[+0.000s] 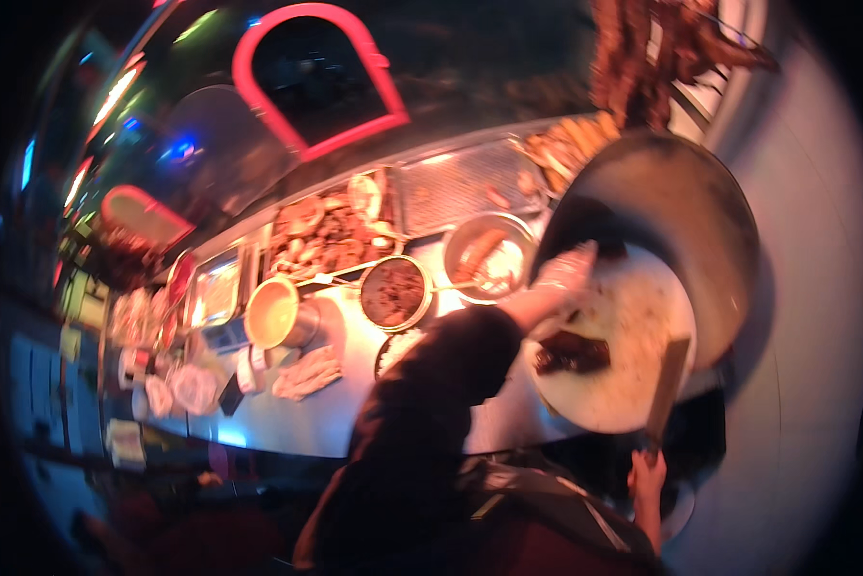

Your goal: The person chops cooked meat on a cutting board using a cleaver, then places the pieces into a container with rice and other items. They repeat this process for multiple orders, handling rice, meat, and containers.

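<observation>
On a round white chopping board [640, 309] lies a dark, glazed piece of meat [572, 353]. My left hand [565, 277], in a clear plastic glove, reaches over the board's far left edge, its fingertips close to a second dark piece [611, 250] in the shadow of a curved metal guard. Whether the fingers touch or grip that piece cannot be told. My right hand [646, 471] is closed round the handle of a cleaver [668, 389], whose broad blade lies over the board's right edge, apart from the meat.
The curved metal guard [719, 216] stands round the board's far and right sides. To the left are a steel pot [489, 255], a round container of dark food [395, 291], a yellow bowl [272, 312] and trays of cooked food [331, 234]. Roasted meat [633, 65] hangs beyond.
</observation>
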{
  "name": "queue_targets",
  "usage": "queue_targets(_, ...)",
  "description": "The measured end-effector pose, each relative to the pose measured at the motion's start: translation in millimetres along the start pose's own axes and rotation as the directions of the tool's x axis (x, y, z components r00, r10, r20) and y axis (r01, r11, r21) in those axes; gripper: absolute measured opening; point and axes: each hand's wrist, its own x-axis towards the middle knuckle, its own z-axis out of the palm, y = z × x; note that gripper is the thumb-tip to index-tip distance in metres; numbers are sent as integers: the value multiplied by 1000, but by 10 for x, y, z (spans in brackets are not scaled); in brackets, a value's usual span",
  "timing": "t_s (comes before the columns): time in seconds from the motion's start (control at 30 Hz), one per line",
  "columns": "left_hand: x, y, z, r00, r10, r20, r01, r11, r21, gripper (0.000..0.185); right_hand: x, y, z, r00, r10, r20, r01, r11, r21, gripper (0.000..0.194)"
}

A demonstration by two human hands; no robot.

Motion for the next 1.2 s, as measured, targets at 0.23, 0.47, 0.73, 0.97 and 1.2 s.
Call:
queue_targets(0.23, 768, -110, 776, 915, -367, 168, 324, 916, 237, 72, 55, -166, -357, 978, 159, 138, -151, 986, -66, 20)
queue_targets(0.47, 684, 413, 584, 934, -354, 59, 357, 933, -52, 28, 143, -27, -425, 976, 136, 172, -123, 989, -80, 18)
queue_targets(0.73, -760, 1328, 1294, 993, -67, -94, 71, 997, 40, 39, 203, -72, -465, 972, 136, 192, -141, 990, 8, 18)
queue_targets(0.97, -1302, 1440, 1319, 993, 105, 50, -107, 994, 32, 61, 317, -8, -500, 964, 215, 157, -230, 969, 85, 29)
queue_targets(1.2, -1313, 1293, 1665, 985, 74, -159, -94, 988, -124, 69, 407, -74, -703, 971, -239, -27, 180, 794, -580, 30)
